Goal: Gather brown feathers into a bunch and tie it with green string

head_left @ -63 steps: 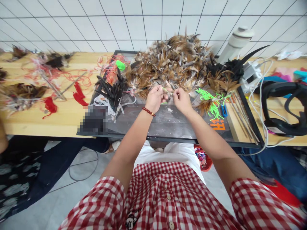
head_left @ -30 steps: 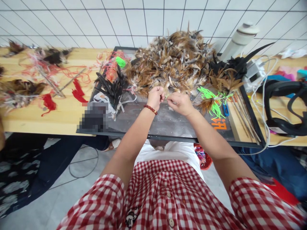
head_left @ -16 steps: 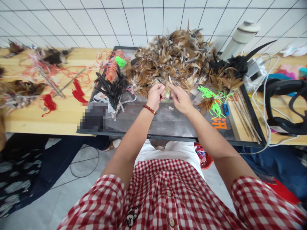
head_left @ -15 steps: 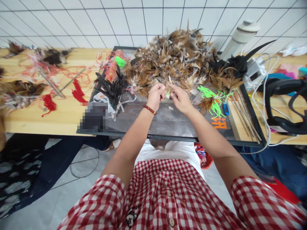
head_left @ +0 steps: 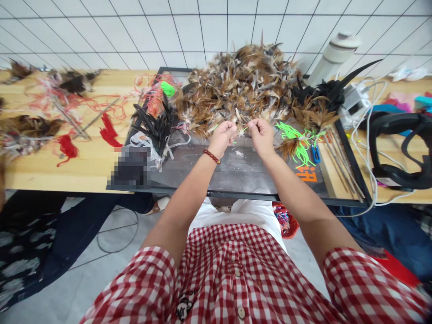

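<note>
My left hand (head_left: 223, 136) is closed around a small bunch of feathers just in front of the big brown feather pile (head_left: 240, 85). My right hand (head_left: 260, 133) is a little to its right, fingers pinched on a thin green string (head_left: 242, 130) stretched taut between the two hands. Both hands hover over the dark tray (head_left: 232, 173). The bunch in my left fist is mostly hidden by my fingers.
Black feathers (head_left: 155, 123) lie at the tray's left, green strings (head_left: 296, 140) and thin sticks (head_left: 339, 155) at its right. Red threads (head_left: 108, 130) litter the wooden table (head_left: 84, 166) to the left. A white bottle (head_left: 332, 56), cables and a black headset (head_left: 401, 148) stand on the right.
My hands were close together at the bunch; now the right hand has pulled away to the right, drawing the green string tight.
</note>
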A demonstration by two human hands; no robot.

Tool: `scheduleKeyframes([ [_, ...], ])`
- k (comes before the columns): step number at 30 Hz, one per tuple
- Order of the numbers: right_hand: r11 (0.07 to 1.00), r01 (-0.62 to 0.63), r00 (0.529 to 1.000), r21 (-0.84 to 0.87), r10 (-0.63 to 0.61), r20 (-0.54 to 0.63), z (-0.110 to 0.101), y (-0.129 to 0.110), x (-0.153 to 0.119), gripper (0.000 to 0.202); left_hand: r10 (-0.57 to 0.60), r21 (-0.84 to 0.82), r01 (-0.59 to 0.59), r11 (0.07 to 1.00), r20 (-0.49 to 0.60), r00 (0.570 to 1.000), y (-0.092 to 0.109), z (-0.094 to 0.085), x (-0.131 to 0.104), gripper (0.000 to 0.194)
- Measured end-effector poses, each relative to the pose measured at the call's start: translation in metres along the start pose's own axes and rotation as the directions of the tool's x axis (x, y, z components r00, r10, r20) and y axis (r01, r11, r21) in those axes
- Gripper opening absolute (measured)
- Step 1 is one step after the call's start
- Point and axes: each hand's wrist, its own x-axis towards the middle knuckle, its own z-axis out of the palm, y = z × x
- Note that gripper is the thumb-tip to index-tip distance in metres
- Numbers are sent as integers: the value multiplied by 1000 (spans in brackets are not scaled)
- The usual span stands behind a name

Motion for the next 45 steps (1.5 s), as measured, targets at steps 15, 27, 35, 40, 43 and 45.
scheduleKeyframes([
  [15, 976, 32, 985, 214, -68, 161, 1, -16, -3, 59, -193, -187, 169, 968, -116, 974, 5, -1, 0, 20],
  [27, 964, 251, 967, 90, -255, 31, 0, -12, -2, 40, -192, 51, 198, 979, -102, 976, 3, 5, -2, 25],
  [35, 970, 230, 970, 73, -235, 65, 2, -3, -3, 28, -258, -94, 263, 960, 68, 964, 8, 3, -6, 24],
  [40, 985, 139, 979, 106, -152, 135, -2, -5, 0, 28, -324, -156, 352, 923, 180, 929, 12, 2, -8, 14],
  [43, 988, 115, 973, 98, -132, 189, -5, -7, 3, 31, -295, -114, 317, 942, 172, 940, 9, 2, -7, 12],
  [45, 990, 113, 976, 89, -127, 176, -6, -6, 4, 36, -239, -71, 248, 966, 109, 965, 6, 2, -6, 12],
])
